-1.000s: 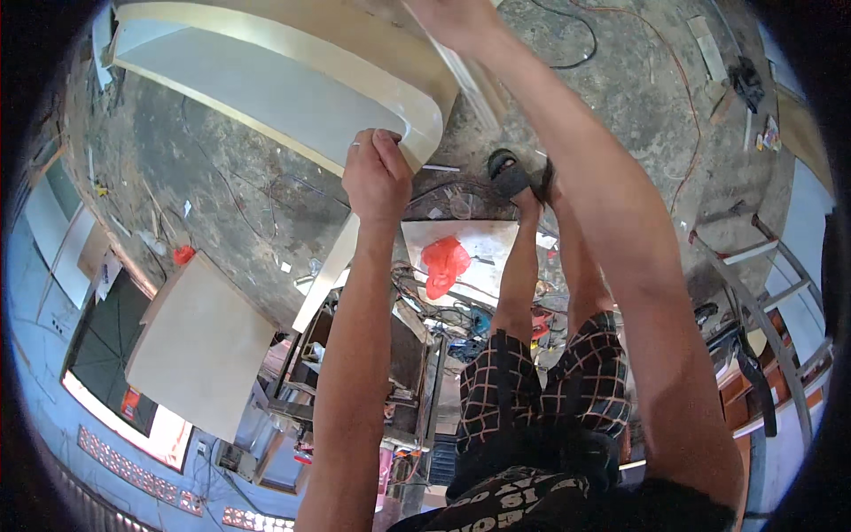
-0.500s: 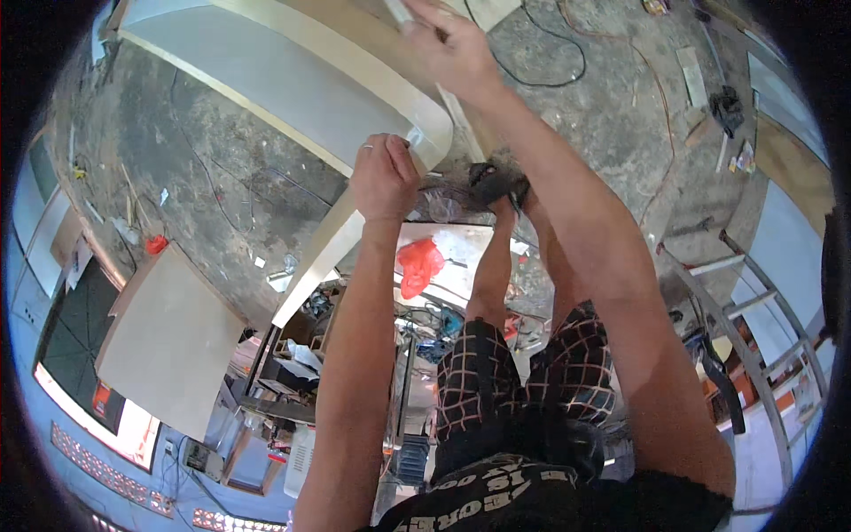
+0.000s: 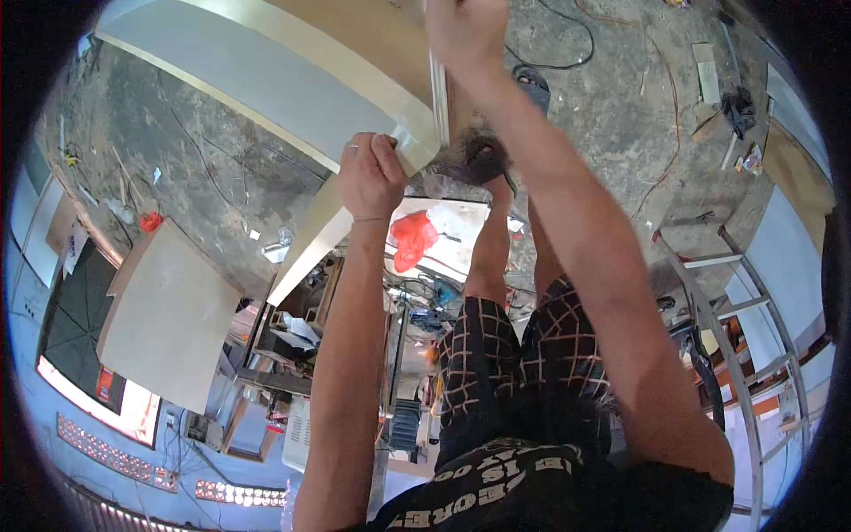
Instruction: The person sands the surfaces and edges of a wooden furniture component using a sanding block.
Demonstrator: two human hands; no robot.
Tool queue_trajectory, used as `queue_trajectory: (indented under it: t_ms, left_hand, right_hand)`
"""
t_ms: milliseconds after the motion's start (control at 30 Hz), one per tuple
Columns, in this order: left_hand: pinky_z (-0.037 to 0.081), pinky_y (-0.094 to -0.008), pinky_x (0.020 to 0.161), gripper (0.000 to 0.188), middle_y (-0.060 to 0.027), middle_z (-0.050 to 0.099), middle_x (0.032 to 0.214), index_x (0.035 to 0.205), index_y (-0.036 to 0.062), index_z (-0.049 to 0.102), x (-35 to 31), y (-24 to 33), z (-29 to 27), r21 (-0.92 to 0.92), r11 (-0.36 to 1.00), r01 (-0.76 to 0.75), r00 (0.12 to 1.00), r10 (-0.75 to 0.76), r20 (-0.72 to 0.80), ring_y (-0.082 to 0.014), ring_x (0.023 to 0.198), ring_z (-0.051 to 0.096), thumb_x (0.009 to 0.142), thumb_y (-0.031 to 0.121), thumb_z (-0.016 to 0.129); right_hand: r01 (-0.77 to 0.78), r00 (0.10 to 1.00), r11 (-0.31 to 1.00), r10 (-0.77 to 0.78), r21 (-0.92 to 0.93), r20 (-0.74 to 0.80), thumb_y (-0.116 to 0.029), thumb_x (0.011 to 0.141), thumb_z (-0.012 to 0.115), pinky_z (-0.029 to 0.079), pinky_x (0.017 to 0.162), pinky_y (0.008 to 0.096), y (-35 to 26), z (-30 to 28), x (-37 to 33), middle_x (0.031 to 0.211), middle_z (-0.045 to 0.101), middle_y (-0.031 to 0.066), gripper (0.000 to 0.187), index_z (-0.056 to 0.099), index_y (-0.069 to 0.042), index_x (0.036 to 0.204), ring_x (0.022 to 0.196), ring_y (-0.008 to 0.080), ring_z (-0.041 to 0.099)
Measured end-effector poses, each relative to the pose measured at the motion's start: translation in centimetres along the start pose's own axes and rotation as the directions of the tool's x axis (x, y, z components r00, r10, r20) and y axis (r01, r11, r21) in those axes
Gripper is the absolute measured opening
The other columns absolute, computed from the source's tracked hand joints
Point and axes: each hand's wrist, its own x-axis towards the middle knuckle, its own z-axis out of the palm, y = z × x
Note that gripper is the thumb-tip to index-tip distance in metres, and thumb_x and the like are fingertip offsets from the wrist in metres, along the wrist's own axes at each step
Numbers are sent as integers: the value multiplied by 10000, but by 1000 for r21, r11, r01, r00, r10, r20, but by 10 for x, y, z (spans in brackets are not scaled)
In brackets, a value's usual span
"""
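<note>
"Gripping what, the left hand (image 3: 372, 182)?"
"Fingers closed on the rounded corner of the pale panel (image 3: 257, 80), which spans the upper left."
"And the right hand (image 3: 470, 40)?"
"Partly cut off; I can't tell its fingers' grip."

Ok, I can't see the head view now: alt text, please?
A person's left hand is closed at the rounded corner of a large pale panel; the right hand, partly cut off by the top edge, is farther up to the right. Lower down are a red plastic bag and the person's checked shorts, with a ladder-like metal frame at far right.
</note>
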Motion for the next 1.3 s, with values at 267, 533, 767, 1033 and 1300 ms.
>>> queue_trajectory:
  t_ms: [267,533,767,1033,1300]
  left_hand:
    - [508,-472,741,333,-144,653,876,858,59,673,-2,-3,-3,-36,998,55,998,-54,23,-375,840,642,1051,212,449]
    - [504,-482,728,334,-146,654,838,885,65,669,-1,0,2,-30,997,77,997,-77,24,-381,805,640,1067,227,442]
    - [512,-466,731,323,-150,673,854,858,54,679,-5,-6,-5,-63,991,120,993,-118,24,-383,824,648,1048,233,489]
    - [505,-469,718,273,-141,654,848,849,69,673,-7,-4,10,-30,999,12,1000,-12,8,-370,815,630,1023,188,499]
    - [500,-480,740,239,-139,649,843,837,70,661,-4,-9,0,-69,996,53,999,-54,-8,-378,820,620,1006,152,512]
  right_hand:
    - [373,926,892,-377,-255,37,-101,883,681,401,1094,526,64,-15,-138,1445,590,184,449,667,-20,1325,1257,423,548]
    - [498,866,859,-501,-118,12,-112,877,679,494,948,491,3,33,20,1213,685,177,447,667,-48,1319,1038,391,647]
    - [222,961,957,-181,-189,211,-182,962,650,427,1117,427,41,-56,-68,1496,566,173,473,617,-83,1423,1302,357,580]
    - [423,894,903,-429,74,128,-161,894,661,449,1046,527,0,38,-7,1327,639,235,467,657,-73,1353,1179,428,619]
    - [451,889,871,-419,-193,186,-116,949,648,420,1113,446,46,-43,-61,1451,596,192,467,624,-62,1412,1337,374,551]
